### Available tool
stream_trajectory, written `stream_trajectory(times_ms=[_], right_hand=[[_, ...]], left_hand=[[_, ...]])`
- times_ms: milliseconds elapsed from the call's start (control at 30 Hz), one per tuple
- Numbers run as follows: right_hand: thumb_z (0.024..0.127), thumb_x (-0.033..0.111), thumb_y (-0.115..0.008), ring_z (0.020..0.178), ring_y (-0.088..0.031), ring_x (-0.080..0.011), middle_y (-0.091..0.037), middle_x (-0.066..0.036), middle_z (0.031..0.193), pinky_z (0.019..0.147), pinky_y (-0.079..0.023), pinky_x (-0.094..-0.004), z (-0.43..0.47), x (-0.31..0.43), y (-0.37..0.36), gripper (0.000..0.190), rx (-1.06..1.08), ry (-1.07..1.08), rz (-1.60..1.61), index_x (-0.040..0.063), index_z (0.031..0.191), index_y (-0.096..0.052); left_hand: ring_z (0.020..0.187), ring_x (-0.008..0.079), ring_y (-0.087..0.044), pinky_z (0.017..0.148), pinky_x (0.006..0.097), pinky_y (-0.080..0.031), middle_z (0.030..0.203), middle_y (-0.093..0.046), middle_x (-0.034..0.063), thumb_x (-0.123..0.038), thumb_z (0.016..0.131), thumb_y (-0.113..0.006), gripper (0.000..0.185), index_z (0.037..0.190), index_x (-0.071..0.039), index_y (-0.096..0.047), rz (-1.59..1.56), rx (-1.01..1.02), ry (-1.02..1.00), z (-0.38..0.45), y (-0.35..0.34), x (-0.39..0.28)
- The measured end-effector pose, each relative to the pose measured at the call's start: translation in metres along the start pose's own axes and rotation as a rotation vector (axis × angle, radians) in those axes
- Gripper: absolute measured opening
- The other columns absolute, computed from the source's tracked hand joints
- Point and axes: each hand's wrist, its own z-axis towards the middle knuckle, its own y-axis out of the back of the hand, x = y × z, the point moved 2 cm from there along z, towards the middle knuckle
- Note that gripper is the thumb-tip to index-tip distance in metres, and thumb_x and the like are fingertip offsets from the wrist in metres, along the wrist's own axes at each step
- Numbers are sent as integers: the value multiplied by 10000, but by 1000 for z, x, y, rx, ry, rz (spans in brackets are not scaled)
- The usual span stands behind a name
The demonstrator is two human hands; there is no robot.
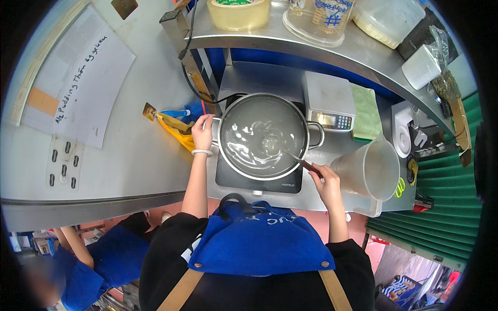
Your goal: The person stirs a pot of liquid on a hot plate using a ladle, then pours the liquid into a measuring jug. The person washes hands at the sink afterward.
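A wide steel pot of cloudy greyish liquid sits on a black induction hob. My left hand is closed at the pot's left side handle, its fingers covering the outer end. In my right hand is the dark brown handle of a ladle or similar utensil. Its metal shaft slants over the near right rim, and the rounded head is under the liquid, where ripples spread. The pot's right loop handle is free of any hand.
Right of the pot are a digital scale, a green cloth and a large translucent jug. A steel shelf overhangs behind, bearing tape rolls and plastic tubs. A power cable hangs left. Another person is at lower left.
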Motion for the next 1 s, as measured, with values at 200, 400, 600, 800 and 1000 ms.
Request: stream_trajectory(times_ms=[200,400,600,800,1000], right_hand=[[839,57,-584,676,-604,-352,-601,-185,760,593,-473,-397,-7,3,-18,137,46,-98,-144,-11,922,-499],[900,177,-515,636,-597,-379,-610,-179,739,549,-460,-460,-11,-2,-33,169,97,-96,-390,17,889,-461],[909,179,-506,604,-582,-390,-592,-194,672,528,-446,-462,-22,3,-39,160,76,-134,-413,28,877,-464],[910,201,-509,523,-582,-360,-573,-174,581,472,-449,-436,-32,4,-53,188,101,-168,-491,29,847,-468],[910,208,-510,510,-582,-357,-567,-173,558,467,-454,-431,-35,8,-57,201,109,-148,-503,22,837,-486]], left_hand=[[601,14,-375,537,179,-296,718,-532,-71,-133,888,-582,151,933,-18,-669,-16,-32,-94,2,-2,6],[543,2,-331,482,176,-246,665,-494,-83,-144,900,-569,155,943,-30,-665,-21,8,-79,7,0,16],[456,-3,-295,414,187,-212,574,-417,-95,-154,910,-554,148,945,-51,-654,-72,35,10,8,0,28],[636,48,-414,585,192,-353,749,-558,-15,-152,892,-552,167,927,-17,-644,-92,69,144,7,3,23],[613,52,-399,571,196,-346,726,-541,-21,-164,887,-556,177,933,-15,-641,-85,80,160,4,1,13]])
